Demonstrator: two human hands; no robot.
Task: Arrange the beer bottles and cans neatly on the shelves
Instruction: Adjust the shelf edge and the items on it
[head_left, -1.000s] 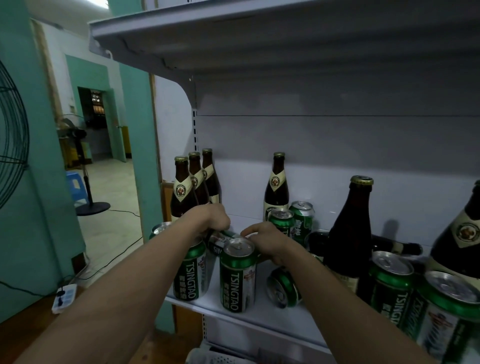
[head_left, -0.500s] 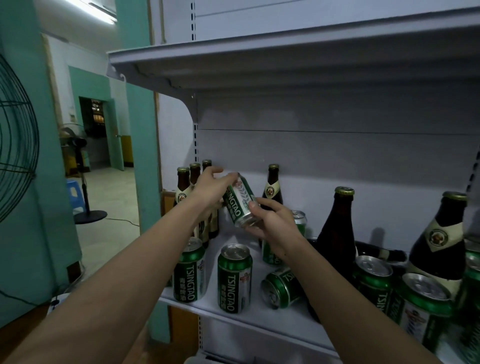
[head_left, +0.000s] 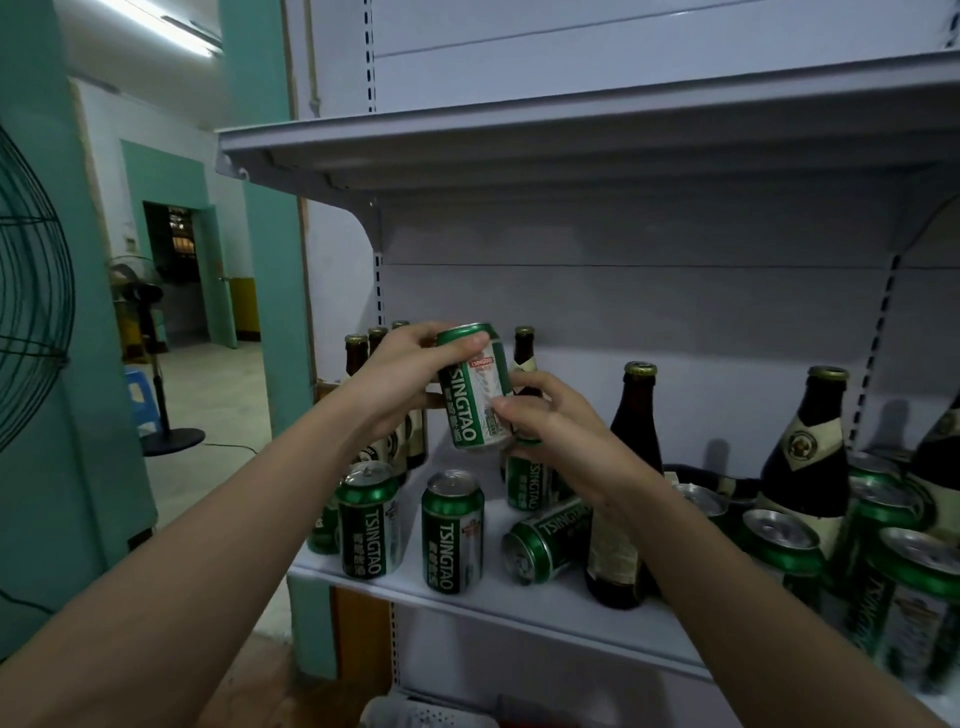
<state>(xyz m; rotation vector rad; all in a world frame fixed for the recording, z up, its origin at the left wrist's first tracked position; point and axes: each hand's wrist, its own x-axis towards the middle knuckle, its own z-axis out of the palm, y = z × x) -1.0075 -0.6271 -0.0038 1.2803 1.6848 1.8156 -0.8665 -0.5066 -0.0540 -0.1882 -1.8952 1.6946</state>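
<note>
Item: green-and-white aluminium Tsingtao beer can (head_left: 474, 387), held in the air above the white metal shelf (head_left: 524, 605), nearly upright with its top tipped slightly left. The left hand (head_left: 400, 374) grasps its upper end, thumb curled over the rim; the right hand (head_left: 550, 421) pinches its lower right side with thumb and fingertips.

On the shelf, placed relative to the held can:
- Directly below, an upright green Tsingtao can with a silver lid (head_left: 453, 530), near the shelf's front edge.
- Below and left, a second upright green can (head_left: 369, 519), with another can partly hidden behind it at the shelf's left end.
- Below and right, a green can lying on its side (head_left: 545, 540), lid towards the camera, touching the base of a tall dark brown glass bottle with a gold cap (head_left: 631, 488).
- Just behind the right hand, an upright green can (head_left: 524, 483) (mostly covered by the fingers).
- Behind and left, a row of three brown bottles with gold caps (head_left: 363, 358), partly hidden by the left wrist.
- Behind and right, a single brown bottle's neck (head_left: 523, 351).
- Far right, a large dark bottle with a cream neck label (head_left: 810, 452) amid a cluster of upright green cans (head_left: 784, 545).

Above the held can, the grey upper shelf board (head_left: 571, 140).
</note>
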